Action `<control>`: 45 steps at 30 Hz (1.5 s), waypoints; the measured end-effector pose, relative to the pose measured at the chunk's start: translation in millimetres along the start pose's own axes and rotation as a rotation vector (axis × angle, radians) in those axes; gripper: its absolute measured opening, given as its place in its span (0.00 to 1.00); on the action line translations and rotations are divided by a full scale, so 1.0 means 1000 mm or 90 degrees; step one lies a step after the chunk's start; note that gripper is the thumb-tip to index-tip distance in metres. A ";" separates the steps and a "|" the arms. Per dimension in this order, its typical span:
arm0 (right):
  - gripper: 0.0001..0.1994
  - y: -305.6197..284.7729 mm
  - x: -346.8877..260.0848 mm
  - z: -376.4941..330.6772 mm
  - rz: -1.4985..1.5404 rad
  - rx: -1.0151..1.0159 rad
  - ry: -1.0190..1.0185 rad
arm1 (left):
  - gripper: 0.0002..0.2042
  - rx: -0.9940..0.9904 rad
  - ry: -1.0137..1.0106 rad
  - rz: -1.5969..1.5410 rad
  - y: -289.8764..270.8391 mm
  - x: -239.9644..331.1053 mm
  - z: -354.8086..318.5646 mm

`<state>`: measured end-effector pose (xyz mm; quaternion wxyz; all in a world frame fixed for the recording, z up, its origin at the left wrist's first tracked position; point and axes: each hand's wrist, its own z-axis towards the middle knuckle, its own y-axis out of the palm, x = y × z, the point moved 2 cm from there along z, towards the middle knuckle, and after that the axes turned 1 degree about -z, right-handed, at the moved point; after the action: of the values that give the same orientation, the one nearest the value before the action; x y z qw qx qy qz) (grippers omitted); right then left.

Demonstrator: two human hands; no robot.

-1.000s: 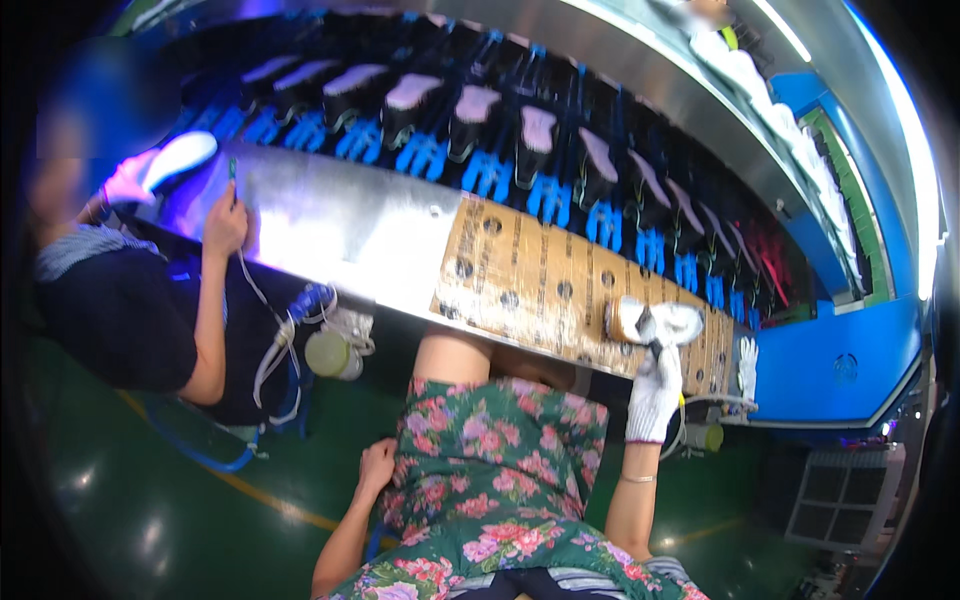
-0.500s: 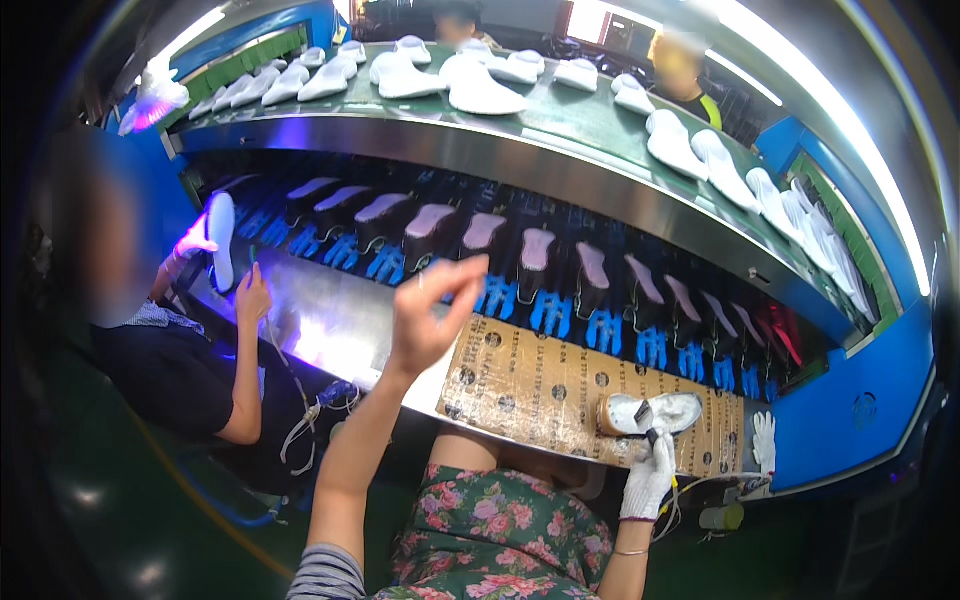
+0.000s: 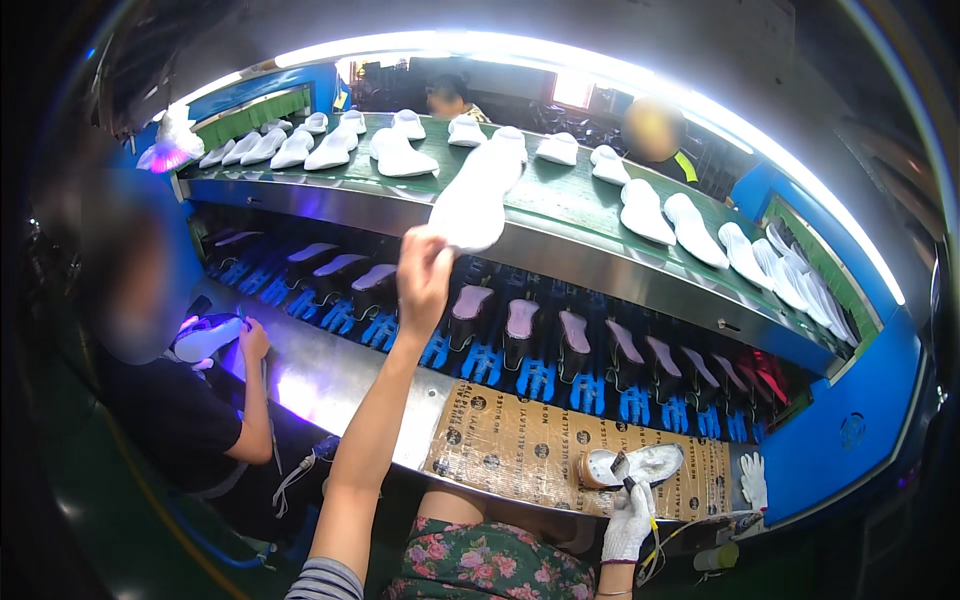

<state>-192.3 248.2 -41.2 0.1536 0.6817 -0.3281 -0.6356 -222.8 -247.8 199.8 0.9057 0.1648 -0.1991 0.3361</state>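
Observation:
My left hand (image 3: 424, 275), bare and raised, pinches the near end of a white shoe sole (image 3: 472, 205) at the front edge of the green conveyor belt. The sole is slightly blurred. In a white knitted glove, my right hand (image 3: 630, 522) is closed on a dark-handled brush (image 3: 622, 468). The brush head lies over a white, shoe-sole-shaped piece (image 3: 655, 463) with a tan rounded left end. That piece rests on a board covered with printed brown cardboard (image 3: 525, 440) under clear wrap.
Several white soles (image 3: 697, 230) line the upper belt. Below, shoe lasts with pinkish bottoms (image 3: 520, 318) stand above blue holders (image 3: 535, 380). A white glove (image 3: 753, 480) lies at the bench's right end. At left, a co-worker's hands (image 3: 250, 340) work on a shoe under violet light.
My left hand has reached up and forward and now grips a white sole from the belt. My right hand stays at the white piece with the brush. The view has tilted upward.

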 end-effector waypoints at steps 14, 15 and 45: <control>0.13 0.005 -0.005 -0.009 -0.031 0.002 0.000 | 0.13 -0.068 0.031 0.270 -0.042 0.134 -0.137; 0.13 0.002 -0.004 -0.005 -0.040 -0.006 -0.012 | 0.15 -0.084 0.066 0.251 -0.029 0.131 -0.140; 0.10 0.164 -0.004 -0.105 -0.430 -0.599 -0.148 | 0.53 0.142 -1.041 -0.879 0.002 0.131 -0.385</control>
<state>-131.6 107.7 79.5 0.1913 0.5328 0.2096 -0.7973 -36.8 -8.5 -71.7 0.4719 0.4979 -0.5765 -0.4440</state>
